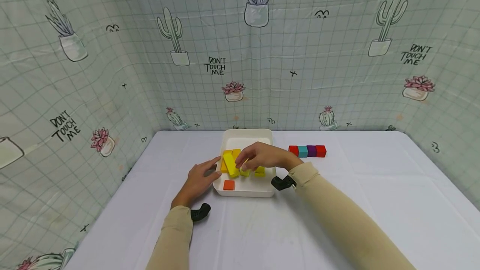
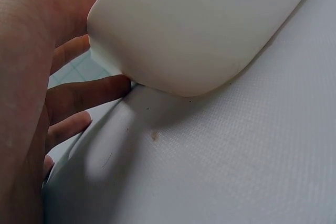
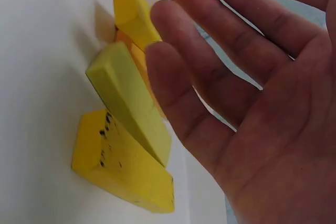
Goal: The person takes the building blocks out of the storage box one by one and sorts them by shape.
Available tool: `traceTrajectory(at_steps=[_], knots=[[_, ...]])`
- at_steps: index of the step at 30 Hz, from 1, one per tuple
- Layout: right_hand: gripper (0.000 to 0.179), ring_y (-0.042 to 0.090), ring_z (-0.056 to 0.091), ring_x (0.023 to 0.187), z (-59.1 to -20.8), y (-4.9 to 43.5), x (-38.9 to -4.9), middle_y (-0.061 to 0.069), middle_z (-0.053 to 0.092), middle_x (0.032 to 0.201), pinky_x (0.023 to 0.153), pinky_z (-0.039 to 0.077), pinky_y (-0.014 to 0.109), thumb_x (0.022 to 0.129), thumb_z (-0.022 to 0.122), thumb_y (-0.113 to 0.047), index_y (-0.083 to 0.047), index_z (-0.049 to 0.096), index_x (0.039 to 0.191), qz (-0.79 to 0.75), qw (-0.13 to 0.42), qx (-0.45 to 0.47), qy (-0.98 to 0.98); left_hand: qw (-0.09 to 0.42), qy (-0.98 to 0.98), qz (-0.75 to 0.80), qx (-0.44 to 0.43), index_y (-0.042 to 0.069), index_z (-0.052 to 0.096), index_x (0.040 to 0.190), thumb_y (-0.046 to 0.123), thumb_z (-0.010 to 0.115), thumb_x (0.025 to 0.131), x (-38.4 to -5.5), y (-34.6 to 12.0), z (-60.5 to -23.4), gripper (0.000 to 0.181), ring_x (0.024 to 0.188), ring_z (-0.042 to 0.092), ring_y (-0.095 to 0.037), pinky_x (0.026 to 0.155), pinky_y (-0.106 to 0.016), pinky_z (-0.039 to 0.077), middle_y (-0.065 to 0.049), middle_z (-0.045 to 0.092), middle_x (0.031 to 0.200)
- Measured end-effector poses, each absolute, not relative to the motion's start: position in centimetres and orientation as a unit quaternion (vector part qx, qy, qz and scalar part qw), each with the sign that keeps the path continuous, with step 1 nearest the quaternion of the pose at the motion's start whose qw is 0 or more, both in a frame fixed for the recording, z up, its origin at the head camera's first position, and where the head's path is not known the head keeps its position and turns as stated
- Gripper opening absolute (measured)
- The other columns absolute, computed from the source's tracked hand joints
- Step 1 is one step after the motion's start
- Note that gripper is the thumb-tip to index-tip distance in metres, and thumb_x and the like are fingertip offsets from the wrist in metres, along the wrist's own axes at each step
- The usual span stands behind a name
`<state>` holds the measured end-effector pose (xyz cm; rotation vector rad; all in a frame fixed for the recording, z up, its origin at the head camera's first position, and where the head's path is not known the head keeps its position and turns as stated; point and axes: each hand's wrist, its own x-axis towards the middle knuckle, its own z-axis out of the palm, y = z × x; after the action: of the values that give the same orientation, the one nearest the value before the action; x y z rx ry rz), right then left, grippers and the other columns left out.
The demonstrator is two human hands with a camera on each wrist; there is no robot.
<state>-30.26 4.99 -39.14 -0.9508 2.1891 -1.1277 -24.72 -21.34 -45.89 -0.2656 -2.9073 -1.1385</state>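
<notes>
A white tray (image 1: 245, 191) holds several yellow blocks and one orange block (image 1: 229, 185) near its front left corner. My left hand (image 1: 196, 181) is at the tray's left side, its extended fingers against the outer wall and corner. Over the middle of the tray hovers my right hand (image 1: 264, 156), fingers loosely bent and palm bare. Close by its fingertips, in the right wrist view, are a yellow-green block (image 3: 128, 93) and a yellow block with dark specks (image 3: 123, 163). Another yellow block (image 1: 230, 165) lies slanted near the left wall.
To the right of the tray, a red cube (image 1: 293, 150), a teal cube (image 1: 303, 151), a purple cube (image 1: 311, 151) and another red cube (image 1: 320, 151) form a row on the white table (image 1: 367, 203). A cloth printed with cacti (image 1: 292, 49) hangs behind and beside the table.
</notes>
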Motion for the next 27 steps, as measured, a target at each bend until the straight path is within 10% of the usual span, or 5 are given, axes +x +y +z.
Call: traceTrajectory(at_steps=[27], knots=[[0.031, 0.012, 0.055, 0.111, -40.2, 1.2, -30.4, -0.011, 0.068, 0.116, 0.098, 0.047, 0.033, 0.094, 0.068, -0.016, -0.02, 0.072, 0.124, -0.319, 0.262, -0.386, 0.825, -0.003, -0.924, -0.372, -0.089, 0.027, 0.048, 0.151, 0.036, 0.06, 0.098, -24.6, -21.7, -45.8, 0.056, 0.143, 0.037, -0.03, 0.121, -0.056, 0.002, -0.008, 0.058, 0.142]])
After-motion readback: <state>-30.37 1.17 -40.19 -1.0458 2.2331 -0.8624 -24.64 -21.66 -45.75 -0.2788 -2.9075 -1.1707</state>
